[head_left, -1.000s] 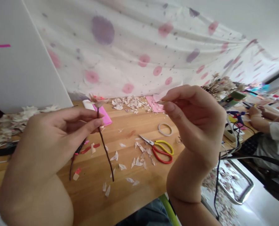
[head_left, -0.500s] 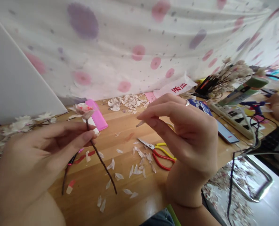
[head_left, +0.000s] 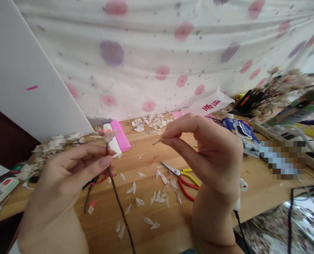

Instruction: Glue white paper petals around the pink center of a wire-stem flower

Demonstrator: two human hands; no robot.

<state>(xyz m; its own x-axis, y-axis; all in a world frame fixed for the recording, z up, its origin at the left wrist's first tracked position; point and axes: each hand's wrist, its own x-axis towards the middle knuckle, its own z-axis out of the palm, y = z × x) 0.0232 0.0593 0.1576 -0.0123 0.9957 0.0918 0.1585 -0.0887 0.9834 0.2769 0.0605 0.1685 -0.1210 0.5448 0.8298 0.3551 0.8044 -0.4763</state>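
Between its thumb and fingers, my left hand (head_left: 66, 180) pinches a thin brown flower stem (head_left: 119, 203) just below the pale pinkish flower head (head_left: 108, 135). My right hand (head_left: 212, 155) is raised to the right of the flower, apart from it. Its thumb and fingertips are closed on a small pale petal (head_left: 156, 142), seen nearly edge-on. Loose petals (head_left: 159, 197) lie scattered on the wooden table below the hands. Scissors with red and yellow handles (head_left: 182, 176) lie slightly open, partly hidden by my right wrist.
At the back is a heap of petals (head_left: 154, 122) beside a pink case (head_left: 121, 135). More flowers lie at the left (head_left: 57, 144) and stand at the right (head_left: 291, 83). A power strip (head_left: 268, 128) and cables occupy the right side. A white board (head_left: 48, 77) leans at the left.
The head view has turned left, so the table appears shifted right. Both hands keep their pinches, and the flower and petal stay apart. The right hand has rotated slightly.
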